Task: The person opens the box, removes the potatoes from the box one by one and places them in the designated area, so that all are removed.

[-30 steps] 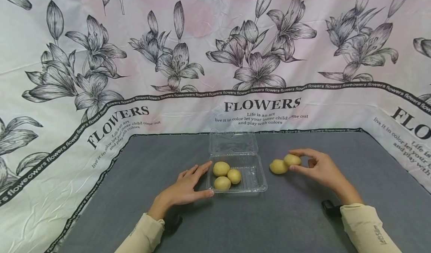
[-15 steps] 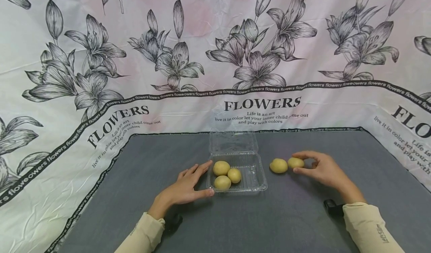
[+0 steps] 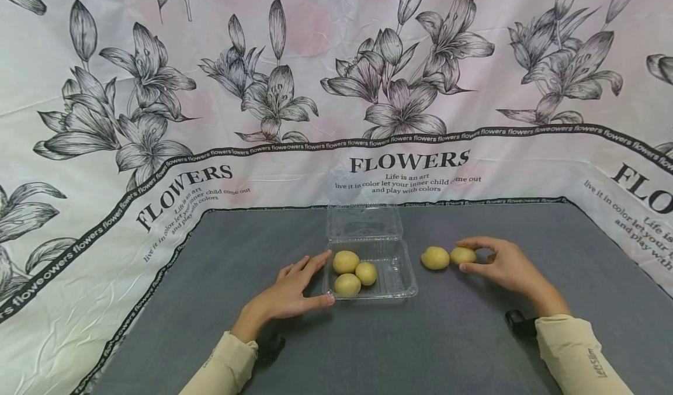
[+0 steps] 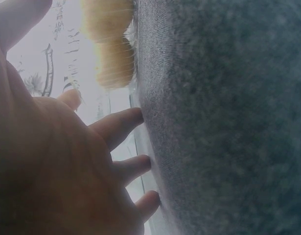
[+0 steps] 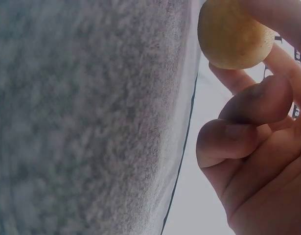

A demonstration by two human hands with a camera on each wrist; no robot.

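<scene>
In the head view, a clear plastic box (image 3: 391, 275) sits on the grey counter (image 3: 420, 354), its lid (image 3: 365, 224) folded back on the far side. Three yellow fruits (image 3: 345, 262) lie inside it, toward its left side. The left hand (image 3: 289, 293) is spread out at the box's left edge, fingertips at the left wall and thumb at the near left corner, gripping nothing. To the right of the box, the right hand (image 3: 502, 266) pinches one fruit, the held fruit (image 3: 463, 256), between thumb and finger. The loose fruit (image 3: 435, 258) lies between the box and the held one, right beside it; whether the two touch is hard to tell. Good handling likely calls for raising the held fruit straight up before any sideways swing, so its neighbour isn't nudged toward the box.

In the left wrist view, the fingers are splayed and nearly straight next to the box, with fruit visible inside. A light, steadying touch should suit such thin plastic; a hard push could slide or buckle it.

In the right wrist view, the digits close around the held fruit while two lower fingers curl beneath without it. A firm pinch near the fruit's widest part seems safest, since a smooth, round skin could slip.
</scene>
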